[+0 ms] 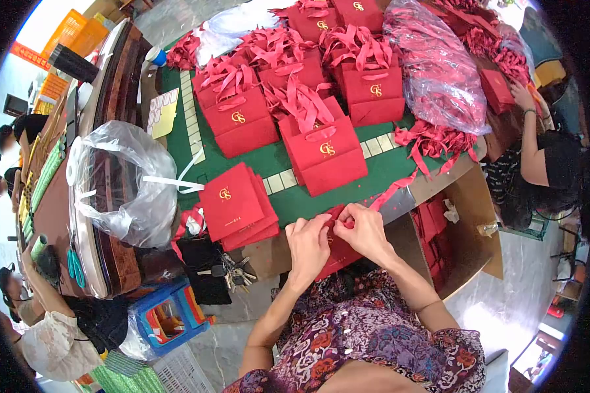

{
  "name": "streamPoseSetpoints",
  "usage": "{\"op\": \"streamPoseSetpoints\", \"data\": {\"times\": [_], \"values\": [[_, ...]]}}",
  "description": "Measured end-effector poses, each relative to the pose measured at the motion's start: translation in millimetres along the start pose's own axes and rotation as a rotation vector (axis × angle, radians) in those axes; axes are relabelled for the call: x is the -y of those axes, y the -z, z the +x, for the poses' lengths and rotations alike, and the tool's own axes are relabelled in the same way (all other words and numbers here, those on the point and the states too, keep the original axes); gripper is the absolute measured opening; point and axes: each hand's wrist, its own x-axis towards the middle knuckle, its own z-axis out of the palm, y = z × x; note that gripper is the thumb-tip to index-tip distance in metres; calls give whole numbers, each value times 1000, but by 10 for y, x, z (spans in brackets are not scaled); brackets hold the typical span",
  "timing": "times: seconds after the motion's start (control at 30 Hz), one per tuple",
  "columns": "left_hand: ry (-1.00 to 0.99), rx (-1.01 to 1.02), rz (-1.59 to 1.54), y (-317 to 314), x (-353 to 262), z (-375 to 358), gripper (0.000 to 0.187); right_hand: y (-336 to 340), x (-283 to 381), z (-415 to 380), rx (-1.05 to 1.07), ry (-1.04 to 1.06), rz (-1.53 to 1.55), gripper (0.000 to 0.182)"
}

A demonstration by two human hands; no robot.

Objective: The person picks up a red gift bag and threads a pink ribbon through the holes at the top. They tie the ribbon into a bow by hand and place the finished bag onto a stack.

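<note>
Close to my body, a red paper gift bag (336, 253) is between my hands at the table's front edge. My left hand (308, 247) is closed on the bag's top edge, thumb and fingers pinched. Beside it, my right hand (364, 230) pinches at the same edge, on what looks like the end of a red ribbon; the fingers cover most of it. A loose red ribbon (400, 190) trails on the table just beyond my right hand. Left of my hands lies a small stack of flat red bags (233, 203) with gold lettering, without ribbons showing.
Several finished-looking red bags (324, 154) with ribbons stand on the green table. A plastic-wrapped ribbon bundle (439, 65) lies right of them. An open carton (469, 229) holds red bags. Left are a clear plastic bag (121, 187), scissors (75, 265) and keys (236, 272). Other people work at both sides.
</note>
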Motion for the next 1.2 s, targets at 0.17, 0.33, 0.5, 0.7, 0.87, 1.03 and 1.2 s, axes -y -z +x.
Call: {"op": "streamPoseSetpoints", "data": {"times": [0.17,0.33,0.5,0.7,0.87,1.03,1.2], "values": [[-70,-74,14,-7,-78,51,20,11,71,-15,-40,70,-71,18],[92,-7,-134,73,40,115,18,98,118,-75,32,130,94,13],[161,-47,-192,-20,139,125,20,253,137,-80,24,280,67,12],[-49,-87,-29,-92,-28,64,17,455,112,199,51,371,-30,9],[-281,-92,46,-76,8,15,20,431,-152,371,393,402,-47,15],[-316,40,-48,-39,87,48,23,437,-146,489,582,322,124,16],[-344,60,-69,-10,90,104,25,277,-203,437,449,206,206,17]]}}
